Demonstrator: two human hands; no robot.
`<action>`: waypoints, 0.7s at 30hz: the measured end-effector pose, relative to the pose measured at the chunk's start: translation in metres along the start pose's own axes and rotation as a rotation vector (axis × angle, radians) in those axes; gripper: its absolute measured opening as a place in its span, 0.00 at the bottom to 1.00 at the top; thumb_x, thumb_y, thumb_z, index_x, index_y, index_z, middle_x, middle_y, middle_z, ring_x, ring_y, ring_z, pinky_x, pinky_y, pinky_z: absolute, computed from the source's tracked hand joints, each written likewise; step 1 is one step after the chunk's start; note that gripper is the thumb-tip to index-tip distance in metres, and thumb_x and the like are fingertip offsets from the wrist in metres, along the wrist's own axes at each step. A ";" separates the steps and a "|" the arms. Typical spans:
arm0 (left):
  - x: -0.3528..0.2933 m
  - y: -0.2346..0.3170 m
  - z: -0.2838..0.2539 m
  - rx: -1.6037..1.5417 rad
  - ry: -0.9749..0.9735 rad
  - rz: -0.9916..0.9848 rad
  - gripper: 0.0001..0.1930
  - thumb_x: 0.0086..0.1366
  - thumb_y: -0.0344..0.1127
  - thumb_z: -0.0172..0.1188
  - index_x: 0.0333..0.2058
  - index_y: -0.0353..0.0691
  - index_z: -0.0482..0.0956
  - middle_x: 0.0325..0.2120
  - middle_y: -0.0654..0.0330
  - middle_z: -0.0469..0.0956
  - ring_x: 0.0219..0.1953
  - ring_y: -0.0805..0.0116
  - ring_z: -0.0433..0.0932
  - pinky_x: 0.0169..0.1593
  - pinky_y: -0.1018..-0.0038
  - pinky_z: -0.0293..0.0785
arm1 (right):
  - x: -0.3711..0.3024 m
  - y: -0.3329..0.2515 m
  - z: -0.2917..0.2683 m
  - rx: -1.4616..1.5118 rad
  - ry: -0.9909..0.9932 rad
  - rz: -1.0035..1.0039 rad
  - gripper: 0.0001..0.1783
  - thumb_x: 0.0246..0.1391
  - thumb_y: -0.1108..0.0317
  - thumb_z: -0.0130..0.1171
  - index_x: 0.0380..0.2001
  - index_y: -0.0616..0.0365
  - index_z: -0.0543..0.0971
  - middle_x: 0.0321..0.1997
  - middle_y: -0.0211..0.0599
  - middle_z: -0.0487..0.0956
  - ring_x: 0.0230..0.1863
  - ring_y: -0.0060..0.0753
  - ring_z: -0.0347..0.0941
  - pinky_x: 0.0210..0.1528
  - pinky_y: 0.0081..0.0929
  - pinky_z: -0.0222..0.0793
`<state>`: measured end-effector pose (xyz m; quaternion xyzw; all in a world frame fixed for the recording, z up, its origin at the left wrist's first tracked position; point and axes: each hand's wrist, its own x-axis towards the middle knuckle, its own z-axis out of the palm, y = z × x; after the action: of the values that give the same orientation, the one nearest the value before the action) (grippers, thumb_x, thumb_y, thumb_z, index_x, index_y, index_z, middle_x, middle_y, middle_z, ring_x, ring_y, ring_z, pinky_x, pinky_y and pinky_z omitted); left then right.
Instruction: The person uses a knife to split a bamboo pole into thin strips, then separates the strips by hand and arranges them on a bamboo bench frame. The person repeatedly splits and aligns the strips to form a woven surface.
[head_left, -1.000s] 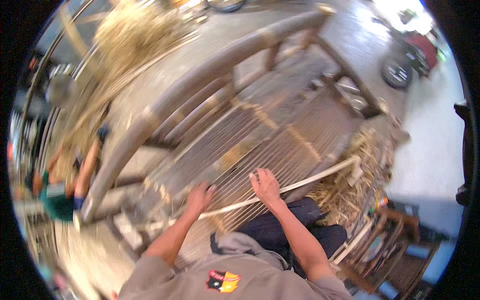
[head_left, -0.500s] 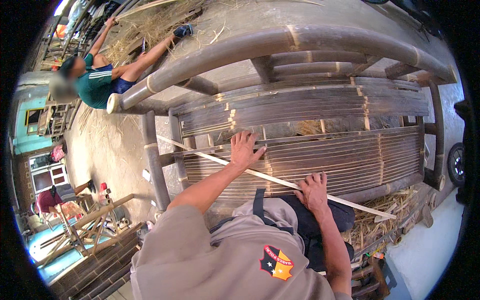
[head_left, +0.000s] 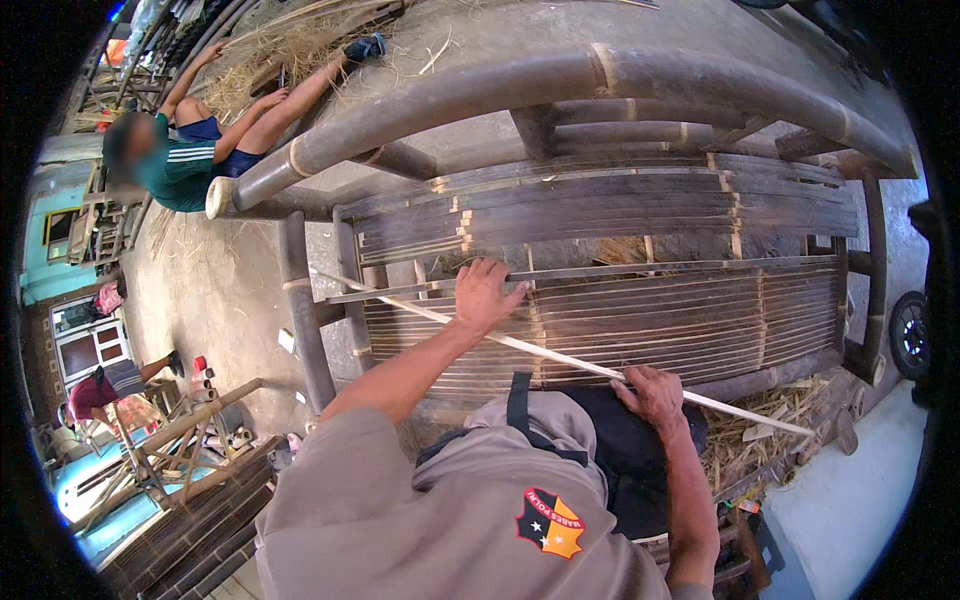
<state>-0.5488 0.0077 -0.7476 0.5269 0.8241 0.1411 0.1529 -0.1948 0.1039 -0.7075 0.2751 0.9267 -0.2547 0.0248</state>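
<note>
A dark bamboo bench (head_left: 600, 75) with a slatted seat and backrest stands in front of me. My left hand (head_left: 488, 295) lies over a narrow dark bamboo slat (head_left: 620, 271) at the seat's far side, fingers bent past its far edge and thumb on the near side. This slat's left end sticks out past the seat frame. My right hand (head_left: 655, 397) is closed around a long pale bamboo strip (head_left: 555, 355), close to my lap. The strip slants across the seat, passing beneath my left wrist, and its right end reaches beyond the bench's front rail.
At the upper left a person (head_left: 190, 160) in a green shirt sits on the floor beside bamboo shavings. Another person (head_left: 90, 393) is at the far left near a bamboo frame (head_left: 205, 415). Shavings (head_left: 745, 440) lie at right; a wheel (head_left: 908, 332) stands beyond the bench.
My right hand has moved right and curled tighter around the pale strip, which has shifted right with it. My left hand's fingers have drawn closer together. The green-shirted person has shifted posture.
</note>
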 end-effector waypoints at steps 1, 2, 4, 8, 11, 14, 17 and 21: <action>0.000 0.001 -0.002 -0.009 0.014 0.001 0.20 0.57 0.50 0.66 0.39 0.41 0.83 0.38 0.55 0.78 0.46 0.54 0.75 0.49 0.58 0.68 | -0.004 0.006 -0.002 0.009 0.031 -0.019 0.20 0.54 0.45 0.65 0.25 0.49 0.78 0.22 0.34 0.78 0.25 0.42 0.79 0.25 0.39 0.73; -0.001 0.002 -0.003 -0.004 -0.011 -0.014 0.20 0.57 0.50 0.66 0.40 0.41 0.83 0.39 0.55 0.78 0.46 0.55 0.75 0.50 0.58 0.68 | -0.007 0.013 -0.004 -0.001 0.019 -0.011 0.20 0.54 0.44 0.65 0.24 0.49 0.78 0.21 0.34 0.77 0.25 0.42 0.78 0.25 0.39 0.73; -0.003 0.001 -0.004 -0.003 -0.026 -0.026 0.20 0.57 0.50 0.66 0.40 0.41 0.82 0.40 0.56 0.78 0.47 0.55 0.74 0.51 0.57 0.67 | -0.016 0.028 -0.009 -0.002 0.004 -0.027 0.21 0.54 0.44 0.65 0.22 0.49 0.78 0.21 0.34 0.77 0.24 0.42 0.78 0.25 0.40 0.72; -0.011 -0.012 0.001 0.070 0.018 -0.047 0.20 0.55 0.49 0.68 0.40 0.42 0.80 0.42 0.56 0.77 0.49 0.55 0.72 0.53 0.55 0.64 | -0.027 0.056 -0.021 -0.083 -0.039 -0.017 0.23 0.50 0.42 0.66 0.20 0.51 0.78 0.21 0.33 0.74 0.28 0.42 0.76 0.33 0.42 0.71; -0.020 -0.029 0.007 0.141 0.045 -0.189 0.18 0.54 0.46 0.70 0.38 0.42 0.78 0.40 0.56 0.76 0.48 0.54 0.72 0.54 0.55 0.63 | -0.027 0.063 -0.027 -0.133 0.000 -0.004 0.24 0.51 0.43 0.65 0.20 0.54 0.79 0.30 0.39 0.74 0.39 0.44 0.73 0.41 0.41 0.67; -0.024 -0.045 0.013 0.180 0.090 -0.211 0.17 0.53 0.46 0.69 0.36 0.42 0.77 0.38 0.56 0.76 0.48 0.54 0.72 0.53 0.54 0.63 | -0.011 0.055 -0.024 -0.153 0.155 0.104 0.21 0.53 0.48 0.65 0.26 0.58 0.81 0.35 0.43 0.73 0.41 0.47 0.71 0.43 0.42 0.66; -0.024 -0.051 0.017 0.139 0.144 -0.180 0.15 0.50 0.42 0.68 0.31 0.41 0.76 0.33 0.55 0.76 0.42 0.53 0.72 0.51 0.55 0.63 | 0.026 0.036 -0.012 -0.054 0.348 0.221 0.19 0.58 0.53 0.63 0.37 0.61 0.80 0.35 0.43 0.74 0.43 0.43 0.73 0.41 0.39 0.69; -0.024 -0.045 0.013 0.035 0.243 -0.191 0.10 0.46 0.36 0.63 0.25 0.39 0.74 0.28 0.54 0.75 0.37 0.52 0.71 0.45 0.55 0.62 | 0.088 0.010 0.004 0.931 0.161 0.742 0.21 0.64 0.51 0.58 0.42 0.61 0.77 0.46 0.44 0.77 0.51 0.39 0.75 0.44 0.37 0.74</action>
<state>-0.5713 -0.0319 -0.7746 0.4280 0.8851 0.1742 0.0555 -0.2648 0.1529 -0.7319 0.5805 0.5587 -0.5867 -0.0815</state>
